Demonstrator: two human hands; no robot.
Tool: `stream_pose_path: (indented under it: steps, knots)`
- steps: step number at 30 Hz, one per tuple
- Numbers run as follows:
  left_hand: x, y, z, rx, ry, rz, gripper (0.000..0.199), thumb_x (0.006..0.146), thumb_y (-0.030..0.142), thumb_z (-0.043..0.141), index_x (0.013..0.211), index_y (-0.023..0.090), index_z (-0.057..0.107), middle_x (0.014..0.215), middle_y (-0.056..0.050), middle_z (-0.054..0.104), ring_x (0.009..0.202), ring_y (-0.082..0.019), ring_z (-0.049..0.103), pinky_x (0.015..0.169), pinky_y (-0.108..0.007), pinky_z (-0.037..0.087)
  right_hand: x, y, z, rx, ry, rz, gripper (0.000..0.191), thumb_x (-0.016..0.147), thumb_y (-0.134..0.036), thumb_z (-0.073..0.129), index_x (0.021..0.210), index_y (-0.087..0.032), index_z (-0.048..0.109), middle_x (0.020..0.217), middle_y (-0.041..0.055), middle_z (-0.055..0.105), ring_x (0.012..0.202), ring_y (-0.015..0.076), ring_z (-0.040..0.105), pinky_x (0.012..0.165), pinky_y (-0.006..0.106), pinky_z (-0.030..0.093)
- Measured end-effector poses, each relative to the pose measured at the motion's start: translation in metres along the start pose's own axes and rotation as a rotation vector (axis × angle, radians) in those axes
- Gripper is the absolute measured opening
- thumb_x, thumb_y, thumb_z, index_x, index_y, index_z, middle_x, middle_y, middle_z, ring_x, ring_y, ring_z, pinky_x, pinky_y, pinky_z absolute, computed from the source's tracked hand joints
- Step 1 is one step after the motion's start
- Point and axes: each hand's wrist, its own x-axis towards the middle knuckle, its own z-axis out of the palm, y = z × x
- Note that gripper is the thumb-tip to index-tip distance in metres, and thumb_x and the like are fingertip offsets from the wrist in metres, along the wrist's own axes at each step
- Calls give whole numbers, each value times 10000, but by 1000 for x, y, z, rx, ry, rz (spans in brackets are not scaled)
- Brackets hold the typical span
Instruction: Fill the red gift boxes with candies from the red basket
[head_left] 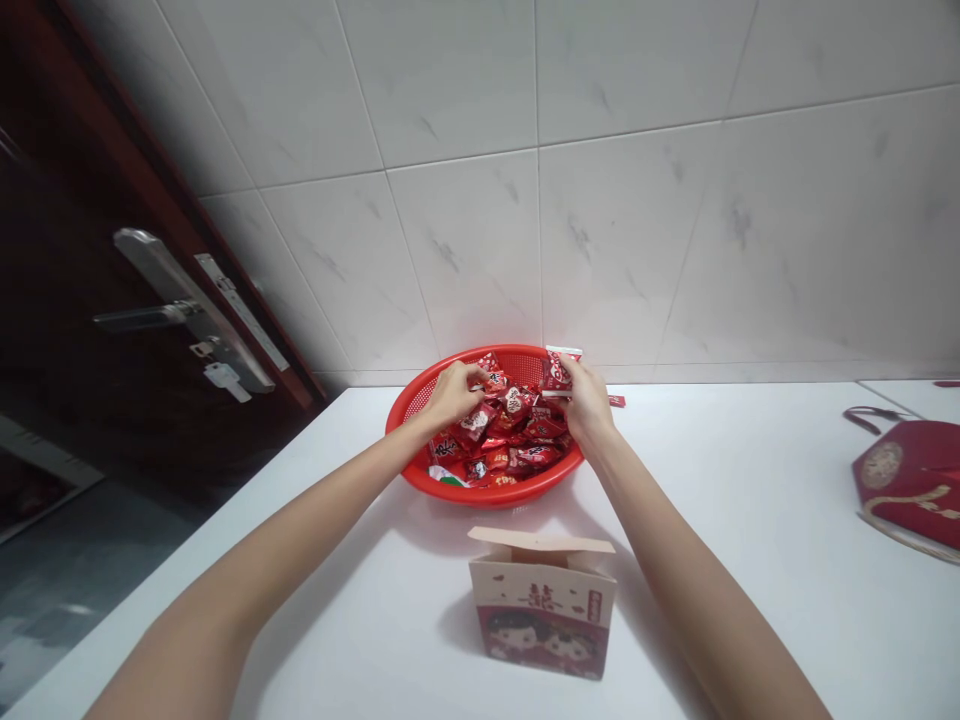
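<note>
A red plastic basket [397,418] holds a heap of red-wrapped candies [517,405]. Over the basket's left side, my left hand [454,394] reaches in with bent fingers at a wrapped candy; whether it grips one is hard to make out. At the right rim, my right hand [589,402] is closed on a red and white candy packet [556,372], held up above the heap. In front of the basket stands a small cream and red cardboard gift box [543,605], its top flaps apart, with cartoon faces printed on the front.
The white table [720,480] meets a tiled wall [465,250] behind the basket. A dark red bag [911,475] with a cord lies at the far right. A brown door [97,300] with a metal handle [161,312] and keys stands on the left.
</note>
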Motion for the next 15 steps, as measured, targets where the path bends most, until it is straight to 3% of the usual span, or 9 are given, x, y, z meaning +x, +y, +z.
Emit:
stream_pose_path:
  steps: [2,3,6,9,11,15]
  knots:
    - [-2,2,-1,17,-2,82,240,721,139,586,899,176,744,944,-60,729,858,-221,649,784,-307,503,0,0,0,4,1,-2,66,711,-270,683,714,-210,657,606,-45,693,519,131,601,438,208,455]
    - [-3,4,-1,8,-65,141,222,744,145,587,897,182,743,936,-52,731,861,-214,652,796,-301,502,0,-1,1,6,4,-3,68,710,-271,684,713,-209,655,603,-45,692,516,129,600,437,206,454]
    - [-8,13,3,11,-360,371,171,824,191,603,923,188,742,964,-51,740,890,-197,667,837,-282,496,-1,-2,1,2,15,0,79,705,-270,687,697,-207,641,570,-57,668,490,119,578,425,198,437]
    - [-14,21,8,146,-579,531,180,865,210,599,966,176,745,1015,-76,739,910,-198,674,838,-274,487,-2,-2,2,-3,18,8,79,708,-265,682,691,-203,636,558,-65,658,485,115,573,420,196,430]
    - [-16,23,11,273,-669,525,242,836,235,648,1051,168,736,1028,-89,738,902,-216,679,799,-278,486,-1,-2,2,0,14,9,71,716,-261,676,696,-201,643,569,-63,668,496,117,583,427,200,438]
    - [-17,22,16,418,-745,463,706,695,287,799,1353,149,586,1256,-150,676,1087,-290,651,866,-311,484,-1,-1,1,0,1,14,55,732,-253,669,709,-204,656,579,-62,672,499,119,587,438,205,448]
